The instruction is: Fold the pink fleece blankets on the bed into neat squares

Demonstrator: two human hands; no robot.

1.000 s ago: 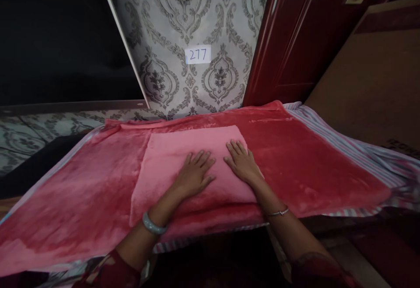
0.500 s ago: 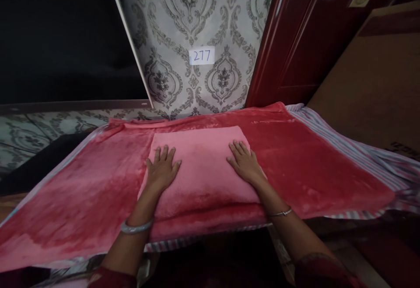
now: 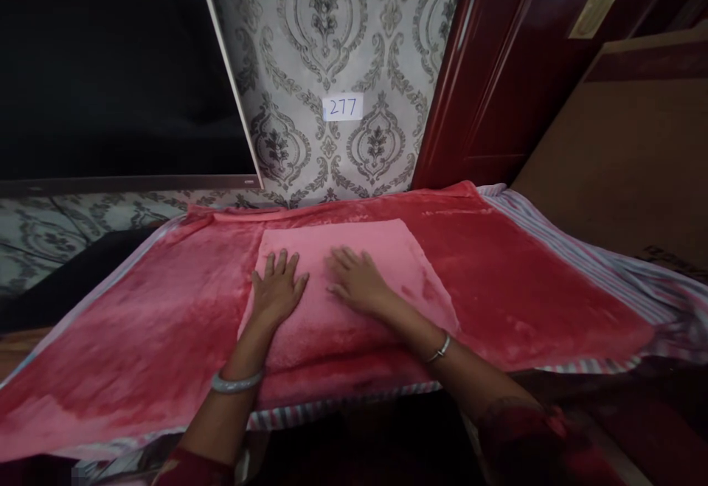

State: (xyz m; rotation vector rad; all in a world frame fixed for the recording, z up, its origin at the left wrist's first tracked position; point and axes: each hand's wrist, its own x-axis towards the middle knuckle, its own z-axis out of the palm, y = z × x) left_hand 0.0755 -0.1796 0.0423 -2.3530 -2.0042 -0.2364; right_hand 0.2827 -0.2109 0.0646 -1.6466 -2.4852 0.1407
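Observation:
A light pink plush cloth (image 3: 315, 324), roughly square, lies flat in the middle of a red plush blanket (image 3: 514, 272). Near its left edge my left hand (image 3: 276, 290) rests palm down, fingers spread. My right hand (image 3: 359, 279) is over the centre of the pink cloth, open, with its fingertips blurred by motion. Neither hand grips anything. Whether the pink piece is a separate cloth or a folded part of the blanket, I cannot tell.
A striped sheet (image 3: 575, 250) shows beneath the red blanket along its edges. Behind are a dark television screen (image 3: 110, 73), patterned wallpaper with a label reading 277 (image 3: 343, 107), and a dark red cabinet door (image 3: 498, 66). A cardboard box (image 3: 636, 147) stands at the right.
My right hand has slid left from the cloth's right edge to its centre. My left hand stays at the left edge. The view has shifted slightly.

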